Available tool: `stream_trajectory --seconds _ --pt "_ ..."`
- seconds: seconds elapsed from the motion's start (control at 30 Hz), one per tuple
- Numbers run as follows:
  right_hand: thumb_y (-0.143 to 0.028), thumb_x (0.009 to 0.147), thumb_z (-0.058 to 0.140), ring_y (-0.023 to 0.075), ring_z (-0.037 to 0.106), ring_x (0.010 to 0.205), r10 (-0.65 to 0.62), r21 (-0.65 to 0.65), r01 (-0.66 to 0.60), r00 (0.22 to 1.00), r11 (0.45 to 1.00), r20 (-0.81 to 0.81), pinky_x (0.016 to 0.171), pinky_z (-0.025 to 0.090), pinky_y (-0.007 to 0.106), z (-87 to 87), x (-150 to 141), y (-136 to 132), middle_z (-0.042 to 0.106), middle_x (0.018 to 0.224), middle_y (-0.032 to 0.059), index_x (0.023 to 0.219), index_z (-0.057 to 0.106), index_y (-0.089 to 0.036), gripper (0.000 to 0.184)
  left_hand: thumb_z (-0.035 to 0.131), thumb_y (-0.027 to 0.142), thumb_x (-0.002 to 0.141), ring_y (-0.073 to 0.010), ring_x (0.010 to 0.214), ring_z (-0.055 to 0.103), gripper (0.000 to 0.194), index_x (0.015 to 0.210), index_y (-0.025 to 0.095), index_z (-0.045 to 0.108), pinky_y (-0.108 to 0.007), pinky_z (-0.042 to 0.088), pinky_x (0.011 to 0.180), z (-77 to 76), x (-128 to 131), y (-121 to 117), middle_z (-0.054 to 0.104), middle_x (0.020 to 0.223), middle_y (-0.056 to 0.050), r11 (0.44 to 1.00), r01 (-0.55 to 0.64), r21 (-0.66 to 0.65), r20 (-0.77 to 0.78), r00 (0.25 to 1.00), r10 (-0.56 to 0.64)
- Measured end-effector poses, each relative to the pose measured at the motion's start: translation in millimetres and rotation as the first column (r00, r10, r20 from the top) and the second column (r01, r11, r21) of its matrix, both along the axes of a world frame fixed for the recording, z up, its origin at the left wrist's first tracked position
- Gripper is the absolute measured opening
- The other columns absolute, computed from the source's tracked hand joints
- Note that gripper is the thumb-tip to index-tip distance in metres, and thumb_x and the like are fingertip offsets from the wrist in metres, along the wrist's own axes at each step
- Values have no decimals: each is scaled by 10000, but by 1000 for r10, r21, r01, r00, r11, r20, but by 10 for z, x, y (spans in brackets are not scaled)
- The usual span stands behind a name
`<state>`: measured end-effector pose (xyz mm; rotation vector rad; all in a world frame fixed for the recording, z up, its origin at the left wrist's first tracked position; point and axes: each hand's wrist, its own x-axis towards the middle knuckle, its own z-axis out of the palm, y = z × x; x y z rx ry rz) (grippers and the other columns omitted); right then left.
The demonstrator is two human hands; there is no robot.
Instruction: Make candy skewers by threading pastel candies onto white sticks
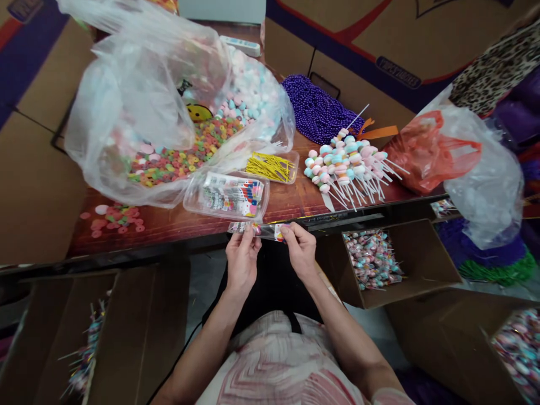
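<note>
Between my two hands, at the table's front edge, a narrow clear printed candy wrapper [269, 230] is stretched sideways. My left hand [242, 256] pinches its left part, where a small pink and yellow piece shows through the plastic. The wrapper's right end is pinched by my right hand [302, 250], beside a white printed patch. Just beyond lies a clear plastic tub [225, 195] with a stack of flat printed wrappers. Behind it a second tray holds yellow twist ties [270, 166]. A pile of candy skewers [348, 163] on white sticks rests to the right.
A large clear bag [126, 112] of ring gummies and pastel candies covers the table's left. Loose gummies [116, 219] lie at the front left. Purple beads [318, 107] and a red bag [434, 149] are at right. Cardboard boxes with wrapped candies [373, 259] stand below the table edge.
</note>
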<state>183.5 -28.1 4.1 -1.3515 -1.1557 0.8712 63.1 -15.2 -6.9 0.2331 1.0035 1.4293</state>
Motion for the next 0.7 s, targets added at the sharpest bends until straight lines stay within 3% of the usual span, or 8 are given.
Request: stream_trajectory --seconds 0.2,0.33,0.43,0.5,0.6,0.63,0.7 --pt "-419 930 582 96 360 574 -38 11 38 999 999 32 560 340 249 -69 31 -13 370 597 -45 568 398 -200 461 946 284 552 -30 562 514 355 712 154 657 -166 381 524 63 21 51 644 697 28 999 -26 -46 109 994 31" --pt "-475 939 560 98 399 529 -81 -60 81 997 995 9 510 346 243 -44 35 4 419 550 -43 551 458 -198 488 957 329 523 -46 594 548 388 705 153 664 -175 381 530 136 95 54 645 691 24 993 -116 -11 42 992 116" --pt "-423 952 558 103 428 533 -181 57 174 970 983 160 558 369 254 82 265 85 463 546 -40 558 508 -196 458 956 329 523 -53 608 567 384 699 153 663 -177 386 530 166 73 94 656 700 22 988 -157 13 -1 988 157" --pt "-389 966 534 116 456 554 -348 176 306 886 936 306 599 384 268 165 576 175 500 561 -32 589 536 -200 422 952 312 537 -48 601 565 371 702 157 658 -174 385 527 179 20 133 658 701 29 984 -177 17 3 984 177" --pt "-340 941 526 162 539 680 -554 328 448 627 832 548 694 421 300 207 1137 314 604 709 14 712 594 -203 276 947 300 547 -48 602 574 367 724 164 655 -174 408 552 193 -51 176 663 698 37 983 -185 -25 17 983 185" --pt "-314 910 542 178 553 711 -564 333 467 548 819 618 716 429 312 194 1302 350 630 762 32 759 613 -203 201 946 301 549 -53 612 586 370 738 167 657 -179 425 573 196 -63 184 671 706 35 983 -179 -48 25 983 181" --pt "-282 846 578 201 564 708 -486 252 478 468 841 738 721 436 329 137 1538 397 647 774 39 846 640 -206 98 947 299 544 -67 642 614 382 766 172 664 -197 458 625 196 -67 191 691 732 30 982 -167 -86 49 984 172"
